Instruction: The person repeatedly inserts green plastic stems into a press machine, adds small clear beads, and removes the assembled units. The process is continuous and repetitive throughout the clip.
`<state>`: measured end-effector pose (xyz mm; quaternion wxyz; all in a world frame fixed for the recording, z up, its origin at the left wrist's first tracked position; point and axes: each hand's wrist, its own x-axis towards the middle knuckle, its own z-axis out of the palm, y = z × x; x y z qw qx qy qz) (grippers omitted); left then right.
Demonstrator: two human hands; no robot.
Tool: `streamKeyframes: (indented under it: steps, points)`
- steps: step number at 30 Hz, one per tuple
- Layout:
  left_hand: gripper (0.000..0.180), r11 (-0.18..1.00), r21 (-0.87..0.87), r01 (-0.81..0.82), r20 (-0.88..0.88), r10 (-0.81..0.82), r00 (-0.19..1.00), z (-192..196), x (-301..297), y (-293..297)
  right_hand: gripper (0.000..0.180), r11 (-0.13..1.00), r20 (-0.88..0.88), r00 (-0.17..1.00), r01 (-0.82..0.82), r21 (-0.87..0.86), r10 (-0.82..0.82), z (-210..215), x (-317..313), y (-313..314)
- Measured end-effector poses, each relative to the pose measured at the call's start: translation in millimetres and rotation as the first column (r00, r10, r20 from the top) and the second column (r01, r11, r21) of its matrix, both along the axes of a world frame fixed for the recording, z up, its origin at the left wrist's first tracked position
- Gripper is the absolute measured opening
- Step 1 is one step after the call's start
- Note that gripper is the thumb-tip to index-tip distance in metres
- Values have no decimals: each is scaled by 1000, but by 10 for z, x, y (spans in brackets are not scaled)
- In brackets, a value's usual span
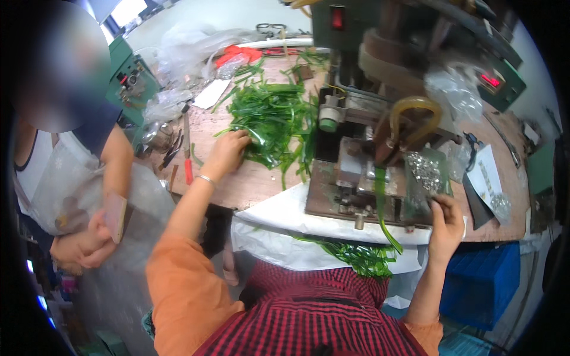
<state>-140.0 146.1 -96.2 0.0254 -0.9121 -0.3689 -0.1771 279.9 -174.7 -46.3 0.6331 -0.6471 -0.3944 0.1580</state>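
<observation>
Green strips [274,121] at eleven o'clock: left hand [228,152] pinches one; right hand [446,221], fingers curled, picks rivets [425,172]; best taken singly.

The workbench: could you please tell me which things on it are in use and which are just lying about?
In use: left hand on the green strips; right hand at the small metal parts; press machine.

Lying about: red-handled tool, clear plastic bags, white card, blue crate.

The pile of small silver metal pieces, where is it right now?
Head view, right side: the silver pieces lie on the press base, just above the right hand.
</observation>
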Motion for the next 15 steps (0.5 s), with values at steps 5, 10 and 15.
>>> streamKeyframes:
  steps: [5,10,15]
  points:
    - [18,989,98,112,-49,-108,993,508,291,-114,29,995,133,988,-89,42,83,556,-468,745]
    - [16,949,-293,119,672,116,731,419,840,-801,30,978,-170,968,-163,129,184,460,-727,872]
    - [12,925,-176,336,900,13,435,830,1274,-1350,37,965,-338,908,-198,172,246,478,-746,894]
